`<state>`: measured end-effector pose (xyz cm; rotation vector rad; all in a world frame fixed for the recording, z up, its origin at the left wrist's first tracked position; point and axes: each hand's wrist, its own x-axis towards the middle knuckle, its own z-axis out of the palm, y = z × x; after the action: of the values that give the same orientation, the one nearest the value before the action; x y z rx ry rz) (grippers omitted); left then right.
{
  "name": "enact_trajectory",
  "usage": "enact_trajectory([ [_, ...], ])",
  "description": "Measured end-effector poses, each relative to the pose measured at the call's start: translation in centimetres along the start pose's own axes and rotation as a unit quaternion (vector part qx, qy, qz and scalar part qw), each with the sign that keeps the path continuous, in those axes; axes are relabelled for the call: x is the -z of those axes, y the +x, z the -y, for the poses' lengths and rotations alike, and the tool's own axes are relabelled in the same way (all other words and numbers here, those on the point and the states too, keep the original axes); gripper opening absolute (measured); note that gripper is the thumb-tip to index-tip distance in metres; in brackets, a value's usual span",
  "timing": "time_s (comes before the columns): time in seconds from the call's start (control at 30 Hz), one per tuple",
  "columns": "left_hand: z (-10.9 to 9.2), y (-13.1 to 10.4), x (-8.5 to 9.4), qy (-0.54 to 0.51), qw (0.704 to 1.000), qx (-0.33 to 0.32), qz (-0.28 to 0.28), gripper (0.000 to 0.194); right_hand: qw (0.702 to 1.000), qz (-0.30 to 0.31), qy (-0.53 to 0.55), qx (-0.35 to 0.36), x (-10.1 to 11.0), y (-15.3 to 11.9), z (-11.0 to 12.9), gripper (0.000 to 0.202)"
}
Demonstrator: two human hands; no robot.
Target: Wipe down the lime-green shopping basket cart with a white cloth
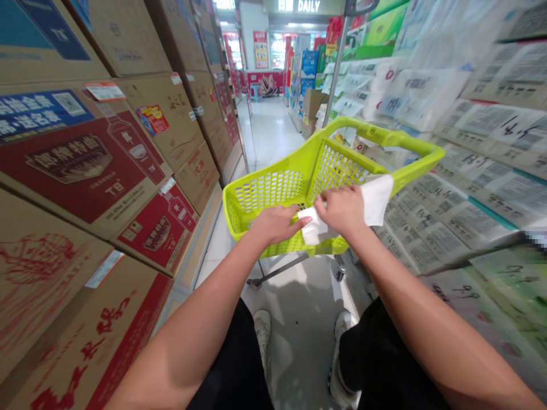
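A lime-green shopping cart [273, 191] with perforated basket sides stands in front of me, its long side toward my body. A white cloth [378, 199] lies over the cart's near rim, hanging down at the right. My right hand [342, 209] is closed on the cloth at the rim. Just left of it, my left hand [277, 223] rests on the same rim, thumb against the cloth's left end and fingers curled over the edge. The cart's raised handle [410, 149] is at the right, beyond my right hand.
Stacked cartons [81, 159] line the left side. Packs of wrapped paper goods [491, 131] are piled along the right. A metal pole [337, 68] rises behind the cart. The tiled aisle [273, 128] runs ahead, and my feet are below the cart's near side.
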<state>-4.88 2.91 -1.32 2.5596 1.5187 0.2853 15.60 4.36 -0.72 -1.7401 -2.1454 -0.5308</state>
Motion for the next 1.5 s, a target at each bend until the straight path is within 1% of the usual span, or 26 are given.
enact_trajectory([
  [0.07,-0.3,-0.1,0.1,0.009,1.000,0.009,-0.005,0.076,0.995,0.027,0.045,0.083,-0.4,-1.0,2.8,0.044],
  [0.13,0.0,-0.2,0.3,0.003,1.000,0.026,-0.007,0.075,0.990,0.027,0.075,0.113,-0.6,-1.7,4.8,0.040],
  [0.2,0.7,-0.3,0.5,-0.006,0.999,0.039,-0.008,0.073,0.989,0.028,0.082,0.121,-0.7,-1.8,5.3,0.039],
  [0.27,1.6,-0.5,0.7,-0.013,0.999,0.045,-0.008,0.075,0.991,0.029,0.072,0.107,-0.6,-1.3,4.4,0.044],
  [0.33,2.6,-0.8,1.0,-0.018,0.999,0.051,0.002,0.078,0.996,0.016,0.057,0.068,-0.5,-0.6,2.5,0.048],
  [0.4,3.6,-1.3,1.1,-0.026,0.998,0.060,0.020,0.079,0.999,-0.004,0.044,0.026,-0.5,0.2,0.2,0.046],
  [0.47,4.2,-1.8,1.1,-0.045,0.996,0.061,0.041,0.077,0.999,-0.018,0.033,0.008,-0.6,0.8,-1.6,0.042],
  [0.53,4.5,-2.2,0.9,-0.078,0.994,0.050,0.055,0.075,0.999,-0.023,0.026,0.011,-0.7,1.0,-2.2,0.042],
  [0.57,4.4,-2.2,0.7,-0.096,0.993,0.046,0.051,0.074,0.999,-0.021,0.026,0.018,-0.9,0.9,-2.0,0.043],
  [0.6,4.3,-2.3,0.3,-0.113,0.992,0.048,0.034,0.074,0.999,-0.018,0.028,0.029,-1.0,0.8,-1.3,0.045],
  [0.63,4.0,-2.2,0.0,-0.132,0.990,0.056,0.005,0.074,0.998,-0.012,0.035,0.043,-1.2,0.5,-0.3,0.046],
  [0.7,3.4,-1.9,-0.8,-0.184,0.976,0.089,-0.080,0.077,0.994,0.002,0.060,0.088,-1.4,-0.3,2.5,0.046],
  [0.77,3.0,-1.4,-1.4,-0.263,0.945,0.121,-0.155,0.077,0.986,0.012,0.095,0.138,-1.5,-1.1,5.4,0.045],
  [0.83,3.0,-1.2,-1.5,-0.326,0.913,0.137,-0.201,0.075,0.977,0.022,0.122,0.173,-1.4,-1.6,7.4,0.043],
  [0.87,3.2,-1.2,-1.3,-0.334,0.906,0.135,-0.220,0.073,0.975,0.030,0.127,0.180,-1.3,-1.6,7.8,0.043],
  [0.93,4.0,-1.5,-0.7,-0.294,0.911,0.119,-0.263,0.066,0.978,0.049,0.120,0.166,-1.2,-1.1,7.3,0.048],
  [1.0,5.5,-1.9,0.0,-0.202,0.924,0.125,-0.298,0.056,0.987,0.061,0.093,0.114,-1.3,0.0,5.3,0.052],
  [1.03,6.3,-2.0,0.2,-0.152,0.927,0.153,-0.307,0.051,0.992,0.063,0.075,0.081,-1.4,0.6,4.0,0.052],
  [1.1,8.0,-2.1,0.1,-0.069,0.923,0.235,-0.297,0.051,0.997,0.058,0.044,0.028,-1.7,1.6,1.7,0.047],
  [1.17,9.3,-1.8,-0.6,-0.039,0.930,0.277,-0.239,0.060,0.998,0.047,0.032,0.011,-2.1,2.1,0.6,0.045],
  [1.2,9.7,-1.6,-1.1,-0.040,0.937,0.283,-0.201,0.062,0.998,0.042,0.035,0.016,-2.2,2.0,0.7,0.046],
  [1.23,9.9,-1.4,-1.5,-0.046,0.943,0.284,-0.170,0.061,0.998,0.038,0.043,0.030,-2.3,1.7,1.3,0.047],
  [1.3,9.7,-1.0,-2.2,-0.051,0.949,0.282,-0.133,0.059,0.993,0.036,0.074,0.080,-2.2,0.5,3.5,0.050],
  [1.4,8.8,-0.9,-2.5,-0.022,0.960,0.263,-0.095,0.060,0.974,0.040,0.120,0.188,-1.7,-1.6,7.4,0.048],
  [1.47,8.4,-1.1,-2.2,0.007,0.970,0.236,-0.055,0.057,0.964,0.051,0.128,0.227,-1.4,-2.1,8.5,0.048],
  [1.5,8.2,-1.3,-1.9,0.021,0.974,0.221,-0.035,0.055,0.963,0.058,0.127,0.229,-1.4,-2.0,8.3,0.049],
])
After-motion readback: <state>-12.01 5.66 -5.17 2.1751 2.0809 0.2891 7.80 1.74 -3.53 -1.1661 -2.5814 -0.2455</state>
